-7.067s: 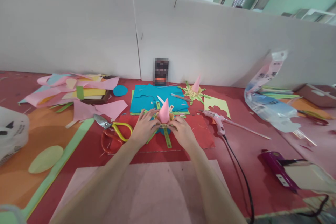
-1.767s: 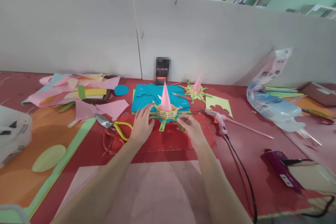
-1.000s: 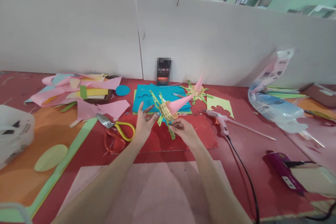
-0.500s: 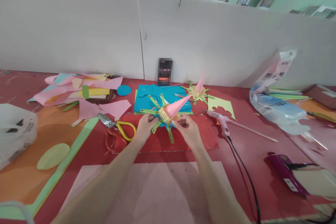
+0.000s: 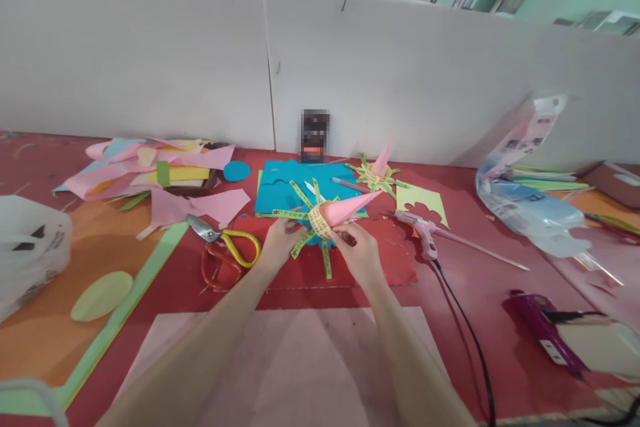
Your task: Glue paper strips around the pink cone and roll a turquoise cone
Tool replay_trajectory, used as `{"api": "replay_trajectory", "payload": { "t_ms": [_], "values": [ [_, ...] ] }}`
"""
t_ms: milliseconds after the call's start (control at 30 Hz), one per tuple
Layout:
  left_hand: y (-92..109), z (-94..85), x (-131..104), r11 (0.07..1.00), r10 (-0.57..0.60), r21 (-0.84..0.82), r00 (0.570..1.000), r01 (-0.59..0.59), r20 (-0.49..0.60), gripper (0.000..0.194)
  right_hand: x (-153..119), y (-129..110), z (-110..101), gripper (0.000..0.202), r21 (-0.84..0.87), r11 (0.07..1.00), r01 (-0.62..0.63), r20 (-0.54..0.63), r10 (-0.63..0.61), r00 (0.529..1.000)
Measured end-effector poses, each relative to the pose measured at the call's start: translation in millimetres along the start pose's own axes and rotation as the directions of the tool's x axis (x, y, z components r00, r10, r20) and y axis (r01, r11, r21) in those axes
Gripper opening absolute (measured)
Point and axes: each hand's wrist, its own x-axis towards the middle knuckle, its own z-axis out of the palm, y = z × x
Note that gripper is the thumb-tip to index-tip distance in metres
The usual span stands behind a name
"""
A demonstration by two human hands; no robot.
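A paper craft (image 5: pixel 320 219) with a pink cone, a yellow printed band and green printed strips is held above the red board. My left hand (image 5: pixel 281 241) pinches its left side, near a strip and the blue paper under the band. On its right, my right hand (image 5: pixel 357 247) grips the band's lower edge with thumb and finger. The cone tilts to the upper right. A similar finished-looking craft (image 5: pixel 377 172) stands behind on the table. Blue paper sheets (image 5: pixel 273 190) lie just beyond my hands.
Yellow- and red-handled scissors (image 5: pixel 235 247) lie left of my hands. To the right are a pink glue gun (image 5: pixel 425 237) with a black cord, a purple power strip (image 5: pixel 543 333) and a plastic bag (image 5: pixel 530 193). Pink paper scraps (image 5: pixel 120 167) pile up at the left.
The held craft has turned slightly, its cone now leaning further to the right and lower. Both hands keep hold of it in nearly the same place.
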Motion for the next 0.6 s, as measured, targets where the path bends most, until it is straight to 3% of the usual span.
{"api": "replay_trajectory", "payload": {
  "t_ms": [200,600],
  "values": [
    [-3,-1.2,0,1.000,0.010,0.009,1.000,-0.010,0.006,0.053,1,1,0,0.027,0.022,1.000,-0.022,-0.002,0.022,1.000],
    [13,4.5,-7,0.998,-0.042,-0.040,0.999,0.042,0.014,0.060,0,-7,0,0.029,0.066,0.997,-0.037,-0.026,0.038,0.999]
  ]
}}
